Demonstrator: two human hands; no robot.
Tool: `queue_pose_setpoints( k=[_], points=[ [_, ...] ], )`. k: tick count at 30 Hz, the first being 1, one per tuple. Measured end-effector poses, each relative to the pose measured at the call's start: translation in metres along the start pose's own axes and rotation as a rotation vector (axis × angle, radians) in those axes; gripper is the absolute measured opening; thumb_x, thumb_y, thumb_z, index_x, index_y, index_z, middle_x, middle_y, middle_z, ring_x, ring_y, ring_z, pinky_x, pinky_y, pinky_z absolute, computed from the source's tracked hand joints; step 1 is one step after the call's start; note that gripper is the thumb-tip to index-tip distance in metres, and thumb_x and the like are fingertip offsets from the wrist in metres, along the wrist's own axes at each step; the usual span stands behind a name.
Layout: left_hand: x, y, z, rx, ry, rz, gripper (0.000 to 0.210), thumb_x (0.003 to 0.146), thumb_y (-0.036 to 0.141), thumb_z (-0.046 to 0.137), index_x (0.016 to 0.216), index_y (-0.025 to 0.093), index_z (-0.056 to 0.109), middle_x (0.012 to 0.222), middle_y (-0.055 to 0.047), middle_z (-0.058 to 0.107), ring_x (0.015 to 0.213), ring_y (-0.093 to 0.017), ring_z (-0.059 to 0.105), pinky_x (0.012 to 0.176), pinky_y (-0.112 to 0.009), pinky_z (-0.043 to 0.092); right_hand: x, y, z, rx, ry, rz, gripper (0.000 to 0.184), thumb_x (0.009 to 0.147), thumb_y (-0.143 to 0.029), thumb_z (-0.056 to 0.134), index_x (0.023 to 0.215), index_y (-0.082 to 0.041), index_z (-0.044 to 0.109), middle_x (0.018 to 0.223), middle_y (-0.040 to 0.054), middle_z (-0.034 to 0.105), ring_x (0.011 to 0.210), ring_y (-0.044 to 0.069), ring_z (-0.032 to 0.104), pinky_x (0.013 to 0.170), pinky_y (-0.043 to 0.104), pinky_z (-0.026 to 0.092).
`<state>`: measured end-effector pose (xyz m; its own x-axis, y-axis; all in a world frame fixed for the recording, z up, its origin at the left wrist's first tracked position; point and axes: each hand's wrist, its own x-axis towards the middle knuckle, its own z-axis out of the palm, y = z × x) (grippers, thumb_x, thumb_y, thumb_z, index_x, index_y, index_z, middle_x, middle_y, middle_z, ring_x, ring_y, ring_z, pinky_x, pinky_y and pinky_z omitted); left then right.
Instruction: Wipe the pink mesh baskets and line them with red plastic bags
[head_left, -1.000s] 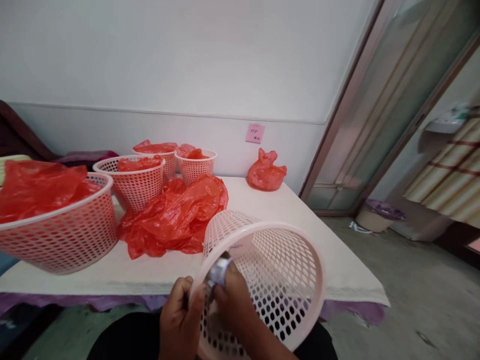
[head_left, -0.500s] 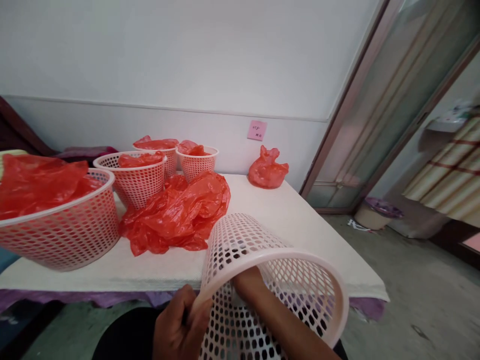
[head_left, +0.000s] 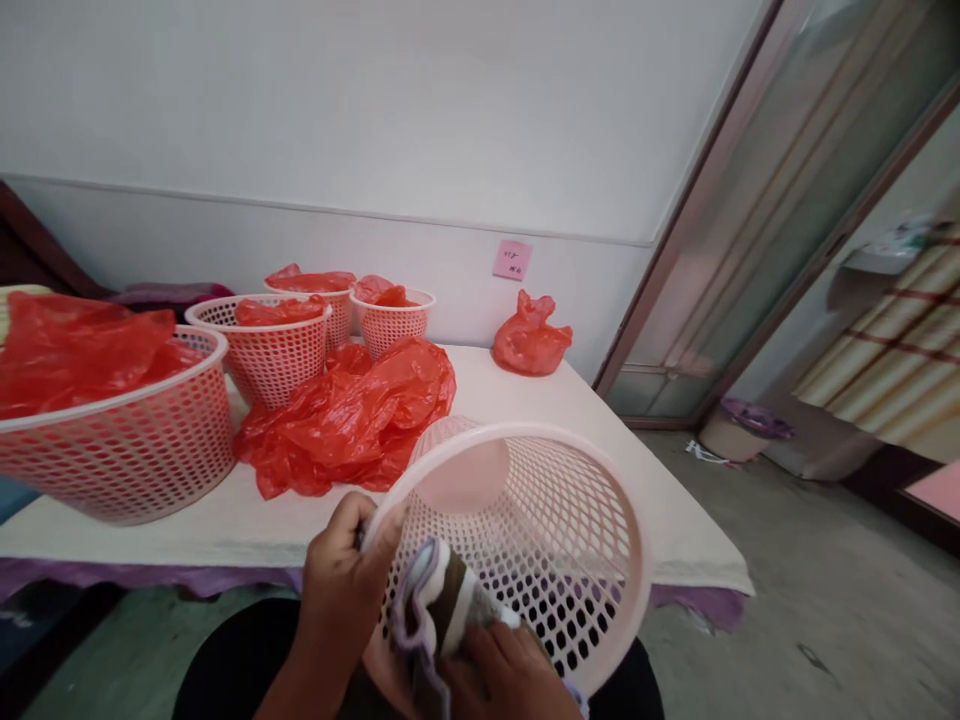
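Pink perforated basket held tilted over the lap, a striped cloth pressed into its mouth.

From the head camera: the left hand is clamped on the near rim of the perforated basket, thumb over the lip, holding it off the near edge of the table with its opening turned towards the person. The right hand is closed on a folded striped cloth lying against the basket's inner wall. I judge the one-point rim hold to be the weak spot: the thin plastic could flex or twist out of the fingers if the cloth is pushed hard. The cloth could also snag in the holes. Loose red plastic bags lie just left and beyond, close enough to be swept by the basket's swing.
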<state>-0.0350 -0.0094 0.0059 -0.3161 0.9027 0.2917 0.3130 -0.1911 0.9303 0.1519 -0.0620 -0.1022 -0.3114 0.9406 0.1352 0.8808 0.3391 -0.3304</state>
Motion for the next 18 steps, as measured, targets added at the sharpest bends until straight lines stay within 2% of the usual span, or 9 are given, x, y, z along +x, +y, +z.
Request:
queue_pose_setpoints(
  k=[3,5,7,8,10,13,15,18],
  points=[
    [0.007,0.007,0.009,-0.077,-0.034,-0.021,0.043,0.083,0.052,0.061,0.063,0.024,0.036,0.057,0.009,0.035,0.054,-0.009,0.035,0.051,-0.021,0.034,0.002,0.004,0.025,-0.020,0.047,0.106,0.012,0.078,-0.020,0.060,0.085,-0.022,0.069,0.087,0.0096,0.070,0.088,0.030,0.065,0.084,0.045,0.051],
    [0.008,0.009,0.014,-0.100,-0.051,-0.020,0.043,0.082,0.052,0.062,0.063,0.024,0.036,0.057,0.009,0.033,0.054,-0.009,0.034,0.051,-0.021,0.033,0.006,0.003,0.037,-0.018,0.072,0.105,0.017,0.075,-0.017,0.059,0.087,-0.021,0.070,0.088,0.0106,0.070,0.085,0.028,0.066,0.081,0.041,0.052],
    [0.002,0.008,0.016,-0.091,-0.040,-0.028,0.042,0.082,0.053,0.061,0.065,0.023,0.038,0.059,0.009,0.034,0.055,-0.009,0.035,0.052,-0.021,0.034,0.010,0.000,0.040,0.004,0.155,0.104,0.022,0.071,-0.016,0.058,0.088,-0.021,0.071,0.085,0.0103,0.071,0.082,0.027,0.066,0.077,0.038,0.053],
    [-0.003,0.005,0.017,-0.072,-0.037,-0.043,0.041,0.082,0.054,0.061,0.066,0.023,0.040,0.059,0.009,0.036,0.055,-0.010,0.036,0.052,-0.021,0.035,0.013,-0.003,0.038,0.035,0.211,0.092,0.023,0.070,-0.015,0.057,0.088,-0.022,0.070,0.083,0.0094,0.070,0.079,0.026,0.066,0.075,0.037,0.053],
    [-0.018,-0.003,0.019,-0.047,-0.061,-0.096,0.040,0.083,0.056,0.059,0.067,0.023,0.043,0.059,0.009,0.040,0.055,-0.010,0.040,0.052,-0.021,0.037,0.020,-0.011,0.023,0.118,0.320,-0.031,0.026,0.069,-0.017,0.056,0.091,-0.023,0.070,0.083,0.0088,0.070,0.078,0.026,0.065,0.071,0.037,0.054],
    [-0.042,-0.015,0.021,-0.110,-0.103,-0.168,0.042,0.085,0.060,0.054,0.067,0.023,0.045,0.058,0.007,0.047,0.055,-0.011,0.046,0.051,-0.021,0.041,0.031,-0.028,-0.011,0.250,0.409,-0.287,0.043,0.074,-0.025,0.055,0.116,-0.018,0.063,0.102,0.0140,0.069,0.089,0.028,0.065,0.073,0.038,0.056],
    [-0.052,-0.018,0.019,-0.161,-0.057,-0.225,0.043,0.086,0.061,0.052,0.066,0.023,0.046,0.051,0.008,0.046,0.047,-0.010,0.044,0.046,-0.021,0.039,0.037,-0.038,-0.030,0.331,0.296,-0.318,0.049,0.084,-0.026,0.051,0.132,-0.017,0.052,0.110,0.0148,0.066,0.095,0.024,0.066,0.079,0.033,0.056],
    [-0.053,-0.015,0.015,-0.181,0.032,-0.280,0.042,0.086,0.060,0.053,0.066,0.023,0.046,0.042,0.011,0.038,0.039,-0.009,0.036,0.040,-0.021,0.030,0.042,-0.046,-0.038,0.241,0.044,-0.291,0.043,0.092,-0.027,0.049,0.135,-0.025,0.051,0.113,0.0113,0.067,0.094,0.022,0.067,0.075,0.029,0.056]
  ],
)
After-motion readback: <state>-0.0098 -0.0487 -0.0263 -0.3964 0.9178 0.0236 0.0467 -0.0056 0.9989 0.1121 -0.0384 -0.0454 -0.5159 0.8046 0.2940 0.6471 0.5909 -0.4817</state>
